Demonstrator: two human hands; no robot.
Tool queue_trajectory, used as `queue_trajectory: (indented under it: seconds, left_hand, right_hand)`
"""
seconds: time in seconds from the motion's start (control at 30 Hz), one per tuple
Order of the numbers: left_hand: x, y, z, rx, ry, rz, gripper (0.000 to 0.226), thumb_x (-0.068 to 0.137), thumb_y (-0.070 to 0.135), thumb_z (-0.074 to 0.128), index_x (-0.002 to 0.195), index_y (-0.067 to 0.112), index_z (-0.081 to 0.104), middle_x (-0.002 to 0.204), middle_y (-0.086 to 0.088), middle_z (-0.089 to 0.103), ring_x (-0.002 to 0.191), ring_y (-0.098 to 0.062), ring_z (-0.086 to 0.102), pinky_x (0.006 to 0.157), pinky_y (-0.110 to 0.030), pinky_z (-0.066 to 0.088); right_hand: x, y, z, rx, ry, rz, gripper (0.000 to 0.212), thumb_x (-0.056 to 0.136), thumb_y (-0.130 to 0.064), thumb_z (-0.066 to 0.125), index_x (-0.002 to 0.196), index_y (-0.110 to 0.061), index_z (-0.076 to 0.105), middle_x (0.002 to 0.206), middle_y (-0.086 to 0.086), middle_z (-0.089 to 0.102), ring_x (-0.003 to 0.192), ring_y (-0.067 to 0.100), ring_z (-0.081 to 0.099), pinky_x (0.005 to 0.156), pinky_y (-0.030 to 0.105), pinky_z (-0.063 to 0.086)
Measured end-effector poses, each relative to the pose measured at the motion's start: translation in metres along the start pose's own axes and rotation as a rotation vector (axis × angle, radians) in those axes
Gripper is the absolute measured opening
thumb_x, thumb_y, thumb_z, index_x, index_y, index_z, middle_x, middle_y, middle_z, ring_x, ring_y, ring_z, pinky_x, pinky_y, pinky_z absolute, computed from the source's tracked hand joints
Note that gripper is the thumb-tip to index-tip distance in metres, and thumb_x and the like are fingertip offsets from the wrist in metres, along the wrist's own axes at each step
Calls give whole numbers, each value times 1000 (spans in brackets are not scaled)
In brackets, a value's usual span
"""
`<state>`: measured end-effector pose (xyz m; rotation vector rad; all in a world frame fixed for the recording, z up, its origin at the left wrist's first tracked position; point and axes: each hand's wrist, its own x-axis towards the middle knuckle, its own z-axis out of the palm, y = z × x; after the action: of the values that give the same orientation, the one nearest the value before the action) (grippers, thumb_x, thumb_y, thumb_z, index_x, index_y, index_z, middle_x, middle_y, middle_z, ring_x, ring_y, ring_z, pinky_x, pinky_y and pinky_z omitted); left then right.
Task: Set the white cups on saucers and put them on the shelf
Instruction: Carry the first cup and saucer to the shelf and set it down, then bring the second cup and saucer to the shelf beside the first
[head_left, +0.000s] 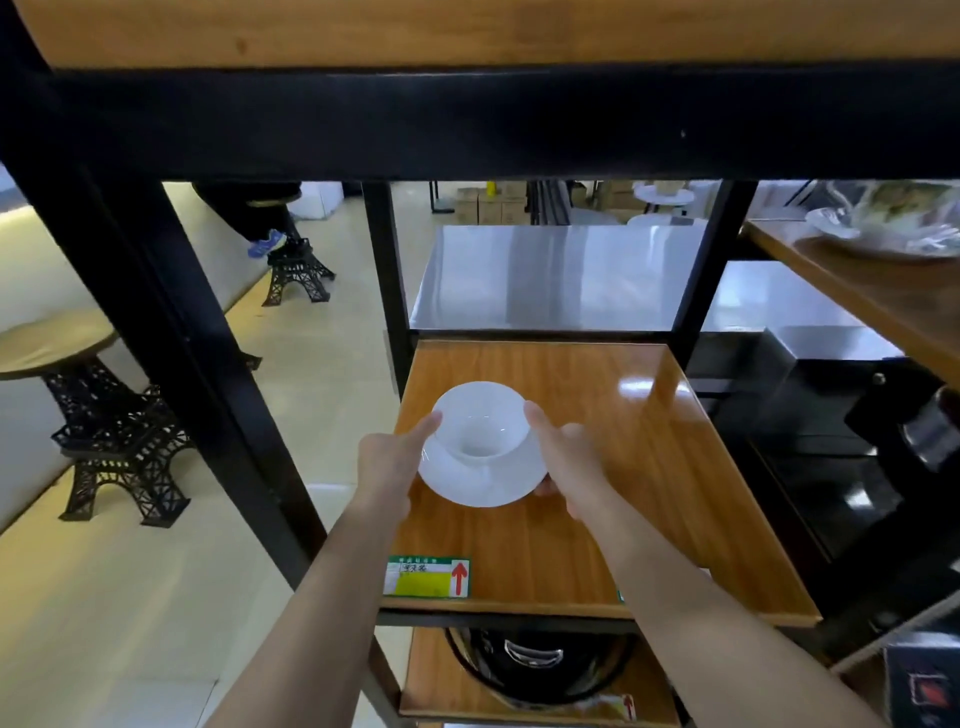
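A white cup (480, 423) sits upright on a white saucer (480, 480). Both my hands hold the saucer by its rim, just above the left half of the glossy wooden shelf board (623, 467). My left hand (392, 465) grips the saucer's left edge, thumb reaching up beside the cup. My right hand (569, 457) grips the right edge, thumb against the cup's side and fingers under the saucer. I cannot tell whether the saucer touches the board.
A black metal frame (384, 270) and an upper wooden board (467, 31) enclose the shelf. A label with a red arrow (428, 577) sits at the front edge. A black pot lid (535, 665) lies on the shelf below. Glass dishes (883, 228) stand on a neighbouring shelf at the right.
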<state>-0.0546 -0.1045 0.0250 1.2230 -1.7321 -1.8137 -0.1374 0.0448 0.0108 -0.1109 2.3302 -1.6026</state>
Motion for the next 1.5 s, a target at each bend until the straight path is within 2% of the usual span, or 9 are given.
queue_trajectory:
  seconds: [0.13,0.27,0.57,0.7,0.87,0.97,1.07,1.2,1.5]
  left_hand:
    - [9,-4,2,77,-13,23,40,75,45,71,67,8,58,69,-5,61,63,-18,55,47,-25,36]
    - [15,-6,3,79,-2,15,41,76,46,69,69,7,60,71,-5,63,64,-18,57,47,-25,36]
    - [16,-5,7,113,-11,-3,40,76,53,66,72,14,56,73,-1,61,67,-18,56,47,-26,36]
    - [8,-5,4,161,-38,29,43,76,62,59,74,19,55,74,2,60,68,-16,55,49,-24,36]
    - [-14,-8,-4,331,24,246,53,83,58,51,81,6,58,67,2,46,65,-15,45,53,-24,32]
    - [-40,-21,-9,369,71,388,60,84,55,53,121,8,54,105,0,59,92,-14,51,74,-24,35]
    - [-68,-40,-16,466,99,530,64,83,57,53,134,20,44,135,-5,47,119,-17,43,89,-30,34]
    - [-101,-63,-18,662,44,634,67,82,62,47,140,30,34,144,-4,43,132,-25,36,102,-48,38]
    - [-206,-97,1,751,-229,862,67,84,59,48,141,27,35,147,-6,40,134,-32,33,106,-48,34]
  right_hand:
    - [9,3,5,-22,-4,14,54,86,-59,43,97,-8,56,89,13,61,75,23,64,63,29,52]
    - [15,5,8,-67,12,-12,55,86,-59,42,95,-7,57,85,10,59,73,20,61,54,23,47]
    - [20,3,2,-207,-30,-3,56,86,-64,35,84,-11,55,75,3,51,70,15,53,61,27,41]
    - [12,0,-4,-265,-3,9,64,85,-67,30,102,-11,54,93,5,58,83,19,57,80,39,53]
    - [-13,12,-19,-289,41,-135,77,82,-70,34,133,-12,40,128,6,52,110,20,51,79,33,42]
    - [-33,20,-27,-380,59,-238,82,79,-73,33,142,-20,27,148,5,37,133,23,36,97,43,39]
    - [-60,32,-35,-467,75,-370,84,79,-73,36,145,-26,16,153,3,27,139,22,26,107,44,30]
    - [-100,53,-52,-593,127,-438,84,78,-74,33,146,-30,9,154,5,25,140,24,24,110,47,25]
    - [-221,110,-135,-799,406,-315,86,77,-77,24,146,-30,4,149,6,34,133,27,35,105,45,32]
